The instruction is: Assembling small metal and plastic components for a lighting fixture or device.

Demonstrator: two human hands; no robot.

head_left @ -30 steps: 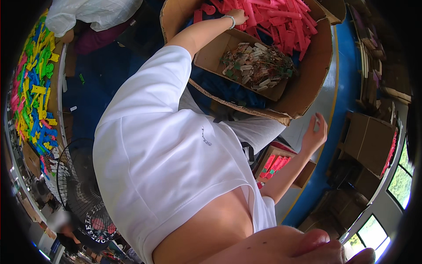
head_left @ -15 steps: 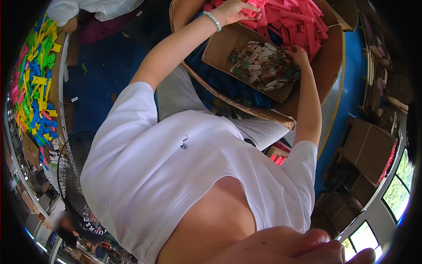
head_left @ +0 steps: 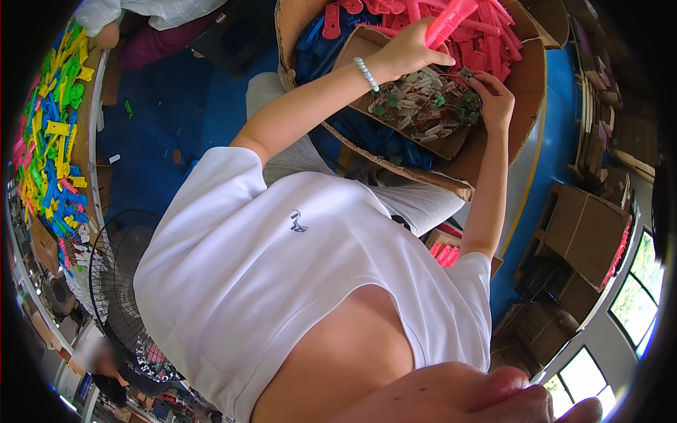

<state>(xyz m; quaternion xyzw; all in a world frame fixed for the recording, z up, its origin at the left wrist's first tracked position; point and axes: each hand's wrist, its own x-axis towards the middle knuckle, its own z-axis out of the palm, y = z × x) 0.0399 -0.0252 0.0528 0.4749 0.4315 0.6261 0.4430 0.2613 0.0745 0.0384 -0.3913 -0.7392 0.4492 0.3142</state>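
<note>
My left hand (head_left: 407, 58), with a beaded bracelet at the wrist, grips a long pink plastic piece (head_left: 451, 22) above the boxes. Thumb and fingertips of my right hand (head_left: 496, 102) pinch a small dark-and-pale part (head_left: 466, 75), too small to name, just right of the pink piece. Below both hands lies a heap of small white parts with thin wires and green bits (head_left: 412, 106), in a small cardboard tray (head_left: 451, 146). That tray sits inside a large cardboard box (head_left: 530, 84). Many pink plastic pieces (head_left: 486, 42) are piled behind my hands.
Blue plastic pieces (head_left: 384, 144) lie in the large box around the tray. At the far left, a table holds yellow, green, blue and pink parts (head_left: 56, 141). A black fan (head_left: 116, 275) stands beside me. Another person's sleeve (head_left: 166, 10) shows at top left. Cartons (head_left: 585, 229) stand at right.
My left hand has come right and nearer with the pink piece, over the tray. My right hand has lifted slightly from the heap's edge, and a small part now shows between its fingertips.
</note>
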